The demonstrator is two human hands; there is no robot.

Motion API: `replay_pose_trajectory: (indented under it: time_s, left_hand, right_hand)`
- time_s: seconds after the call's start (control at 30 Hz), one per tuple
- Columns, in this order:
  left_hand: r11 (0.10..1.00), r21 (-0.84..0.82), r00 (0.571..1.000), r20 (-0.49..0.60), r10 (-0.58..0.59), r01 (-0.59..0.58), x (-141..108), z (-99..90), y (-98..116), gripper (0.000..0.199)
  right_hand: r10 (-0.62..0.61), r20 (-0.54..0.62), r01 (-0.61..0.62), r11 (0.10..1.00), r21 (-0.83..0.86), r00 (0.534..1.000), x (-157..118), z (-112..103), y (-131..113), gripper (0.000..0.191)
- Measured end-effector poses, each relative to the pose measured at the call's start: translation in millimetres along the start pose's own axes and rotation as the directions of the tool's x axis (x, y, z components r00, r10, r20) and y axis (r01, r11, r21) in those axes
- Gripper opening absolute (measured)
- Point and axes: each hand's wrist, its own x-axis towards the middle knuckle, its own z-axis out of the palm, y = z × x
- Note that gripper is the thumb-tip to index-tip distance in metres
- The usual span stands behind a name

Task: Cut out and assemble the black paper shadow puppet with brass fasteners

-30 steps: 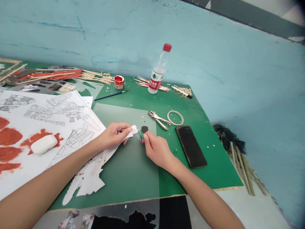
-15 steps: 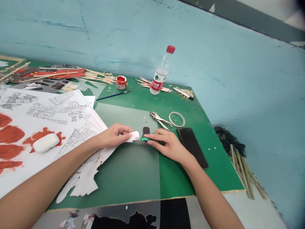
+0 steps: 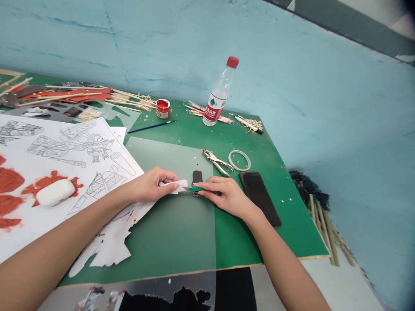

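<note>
My left hand (image 3: 154, 185) pinches a small white paper piece (image 3: 178, 186) with a rounded end, above the translucent sheet (image 3: 175, 233). From the other side, my right hand (image 3: 223, 195) grips a slim green tool (image 3: 193, 188) between thumb and fingers. Its thin greyish tip points left and meets, or nearly meets, the paper's edge; whether it is a blade or a pen point I cannot make out. A dark rounded strip (image 3: 197, 176) lies just behind the tool, partly hidden by the right fingers.
Near my right hand lie a phone (image 3: 260, 198), a metal hole punch (image 3: 216, 162) and a tape roll (image 3: 239, 169). Further back stand a water bottle (image 3: 216, 101) and a red paint jar (image 3: 163, 109). Printed sheets (image 3: 108, 149) and a white case (image 3: 55, 192) are at left.
The whole view has shifted slightly. Both hands stay close together, the left still holding the paper and the right the green tool, whose angle to the paper has changed a little.
</note>
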Motion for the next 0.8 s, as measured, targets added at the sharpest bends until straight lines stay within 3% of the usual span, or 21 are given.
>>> replay_pose_trajectory:
  time_s: [0.33, 0.8]
  left_hand:
    - [0.994, 0.108, 1.000, 0.026, 0.017, -0.020, -0.2, 1.4, -1.9, 0.037]
    - [0.999, 0.046, 0.999, 0.037, -0.022, 0.020, -0.4, 0.6, -3.0, 0.038]
  right_hand:
    - [-0.034, 0.004, 0.034, 0.995, -0.099, 0.999, -0.2, 1.0, 0.8, 0.031]
    - [-0.172, -0.093, 0.158, 0.978, -0.137, 0.981, 0.5, 4.6, 9.8, 0.028]
